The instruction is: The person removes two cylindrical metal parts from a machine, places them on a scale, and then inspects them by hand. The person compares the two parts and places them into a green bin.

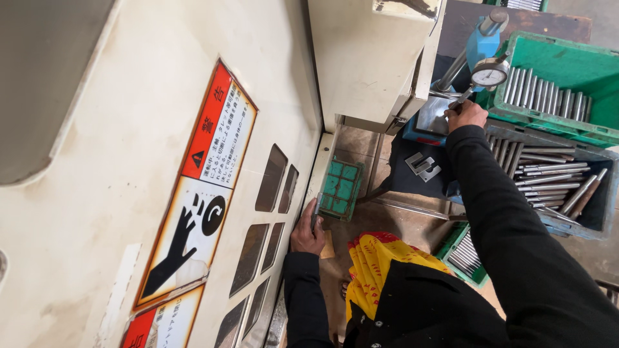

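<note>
The view is tilted sideways. My left hand (308, 232), in a black sleeve, has its fingers curled around the edge of a cream machine door (129, 161), next to a small green gridded tray (340, 187). My right hand (465, 115) reaches out to a dial gauge (490, 72) on a blue stand (482, 42). Its fingers pinch a thin metal part at the gauge's grey base plate (431, 116); the part is mostly hidden by the hand.
A green crate (554, 58) holds several steel rods beyond the gauge. A blue-grey crate (603, 212) with more rods lies beside my right arm, and another green crate (467, 258) sits under it. Small metal brackets (422, 166) lie on dark cloth. A yellow-red scarf (380, 264) hangs below.
</note>
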